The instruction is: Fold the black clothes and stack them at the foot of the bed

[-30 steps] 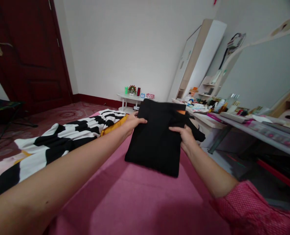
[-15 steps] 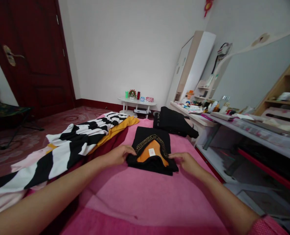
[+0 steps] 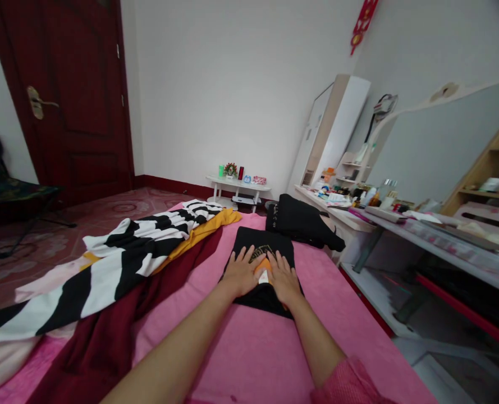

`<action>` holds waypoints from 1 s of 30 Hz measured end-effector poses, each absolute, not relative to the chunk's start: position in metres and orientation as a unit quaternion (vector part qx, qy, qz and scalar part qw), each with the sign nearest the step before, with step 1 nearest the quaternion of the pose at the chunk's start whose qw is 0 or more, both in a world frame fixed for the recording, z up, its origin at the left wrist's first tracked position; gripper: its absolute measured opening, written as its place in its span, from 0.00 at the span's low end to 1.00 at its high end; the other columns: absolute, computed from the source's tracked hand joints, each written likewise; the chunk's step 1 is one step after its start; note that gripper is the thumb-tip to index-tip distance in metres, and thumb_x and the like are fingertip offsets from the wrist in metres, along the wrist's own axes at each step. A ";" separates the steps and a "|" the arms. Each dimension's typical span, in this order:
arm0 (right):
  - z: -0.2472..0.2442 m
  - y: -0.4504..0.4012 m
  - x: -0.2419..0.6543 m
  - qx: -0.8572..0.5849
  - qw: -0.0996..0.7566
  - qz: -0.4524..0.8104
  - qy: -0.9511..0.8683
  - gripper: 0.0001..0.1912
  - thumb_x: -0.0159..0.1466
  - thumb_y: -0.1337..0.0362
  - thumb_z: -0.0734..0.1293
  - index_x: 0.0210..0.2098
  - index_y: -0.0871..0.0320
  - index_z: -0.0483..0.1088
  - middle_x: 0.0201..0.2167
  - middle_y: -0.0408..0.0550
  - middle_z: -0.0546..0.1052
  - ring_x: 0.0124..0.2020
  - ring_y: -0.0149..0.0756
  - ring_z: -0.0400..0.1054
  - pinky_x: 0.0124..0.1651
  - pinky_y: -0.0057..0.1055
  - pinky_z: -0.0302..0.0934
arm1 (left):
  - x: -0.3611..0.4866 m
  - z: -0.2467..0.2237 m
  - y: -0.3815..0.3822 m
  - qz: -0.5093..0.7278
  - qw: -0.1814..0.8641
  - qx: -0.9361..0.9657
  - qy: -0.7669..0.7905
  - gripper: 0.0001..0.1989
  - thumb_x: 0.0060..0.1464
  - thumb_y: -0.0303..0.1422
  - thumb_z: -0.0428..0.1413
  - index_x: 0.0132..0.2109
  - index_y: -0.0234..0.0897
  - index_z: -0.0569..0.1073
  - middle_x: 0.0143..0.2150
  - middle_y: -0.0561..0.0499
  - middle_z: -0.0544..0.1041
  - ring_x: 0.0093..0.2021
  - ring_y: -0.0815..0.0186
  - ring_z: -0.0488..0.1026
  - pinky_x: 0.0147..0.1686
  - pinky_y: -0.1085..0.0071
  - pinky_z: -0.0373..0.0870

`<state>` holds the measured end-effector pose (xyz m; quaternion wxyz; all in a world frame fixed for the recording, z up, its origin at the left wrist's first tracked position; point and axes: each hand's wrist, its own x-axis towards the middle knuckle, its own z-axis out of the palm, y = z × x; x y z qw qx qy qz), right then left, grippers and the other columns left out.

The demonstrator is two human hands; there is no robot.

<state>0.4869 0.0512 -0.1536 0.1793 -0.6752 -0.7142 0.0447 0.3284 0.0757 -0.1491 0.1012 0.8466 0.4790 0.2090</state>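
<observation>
A folded black garment [image 3: 262, 237] with a gold neckline pattern and an orange inside lies on the pink bedspread [image 3: 249, 348]. On its left half my left hand [image 3: 241, 275] rests palm down, fingers spread. My right hand [image 3: 282, 279] lies flat on the right half, fingers also apart, its thumb side close to the left hand. Between the two hands a white label and a patch of orange show. Behind the garment and to its right is another black garment [image 3: 297, 219], folded.
Striped black-and-white clothing [image 3: 106, 275] with yellow [image 3: 198, 233] and dark red cloth [image 3: 106, 336] lies along the left. At the right stands a dressing table [image 3: 358, 216] crowded with bottles. A small white table [image 3: 232, 184] stands against the far wall.
Both hands have left the garment's lower side edges and moved inward onto its top, with fingers now spread flat. The camera view has tilted up slightly.
</observation>
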 end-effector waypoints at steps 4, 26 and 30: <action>-0.153 0.053 0.492 -0.667 0.200 0.041 -0.717 0.30 0.66 0.56 0.54 0.66 0.50 0.48 0.68 0.52 0.46 0.67 0.52 0.41 0.62 0.58 0.42 | 0.324 -0.153 0.081 0.210 0.110 0.848 0.473 0.28 0.60 0.51 0.39 0.66 0.55 0.53 0.70 0.52 0.45 0.69 0.49 0.41 0.62 0.45 0.38; -0.140 0.039 0.509 -0.449 0.450 0.200 -0.745 0.10 0.57 0.54 0.69 0.33 0.53 0.76 0.51 0.49 0.73 0.55 0.42 0.61 0.60 0.42 0.51 | 0.297 -0.146 0.085 0.264 0.297 0.819 0.414 0.30 0.32 0.54 0.65 0.43 0.46 0.77 0.68 0.46 0.52 0.68 0.49 0.44 0.64 0.51 0.43; -0.140 0.040 0.513 -0.435 0.407 0.223 -0.772 0.14 0.52 0.53 0.73 0.36 0.51 0.76 0.56 0.48 0.69 0.59 0.43 0.57 0.62 0.45 0.47 | 0.297 -0.146 0.083 0.260 0.282 0.823 0.419 0.30 0.31 0.53 0.66 0.43 0.45 0.77 0.69 0.47 0.51 0.68 0.47 0.44 0.64 0.52 0.44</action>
